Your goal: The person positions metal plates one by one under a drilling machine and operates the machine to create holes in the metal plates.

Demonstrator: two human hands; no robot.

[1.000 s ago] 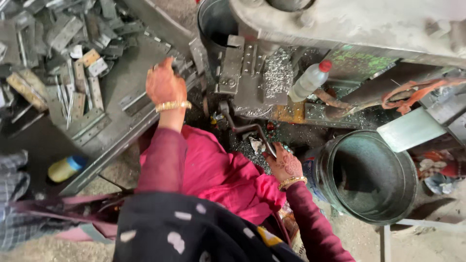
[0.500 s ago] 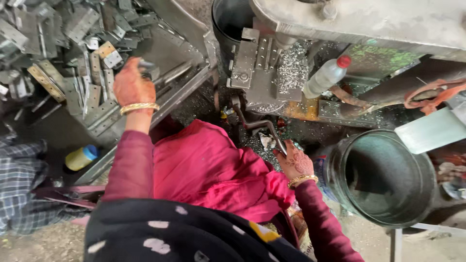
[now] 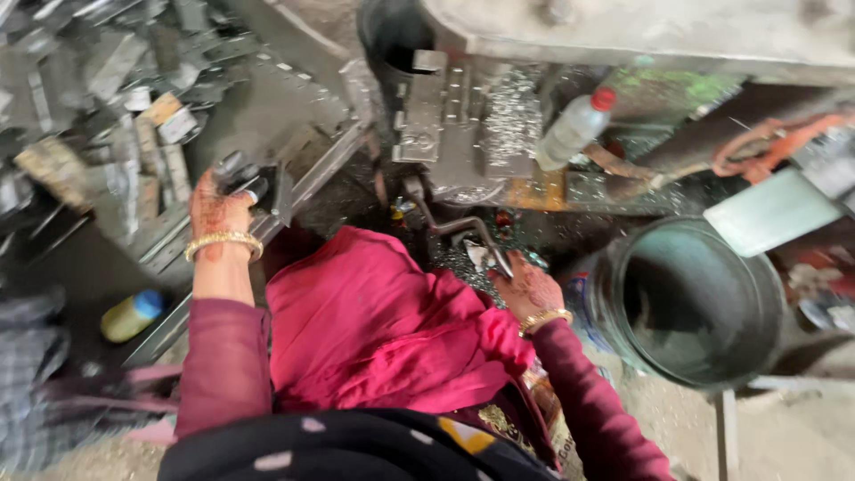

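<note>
Since a second ago my left hand point(image 3: 218, 209) has come back from the far scrap toward the tray's near edge; my right hand point(image 3: 527, 289) has stayed on the crank. I see the left fingers curled down over a small dark metal piece point(image 3: 242, 176) lying at the front of the tray point(image 3: 294, 134), though blur hides whether it is truly pinched. Its long axis seems to run up and to the right, toward the press. My right hand is wrapped shut around the crank handle point(image 3: 463, 233), a bent rod running up-left to the press block point(image 3: 436, 116). A plastic bottle point(image 3: 574, 129) leans beyond; a dark bucket point(image 3: 690, 303) stands just right.
</note>
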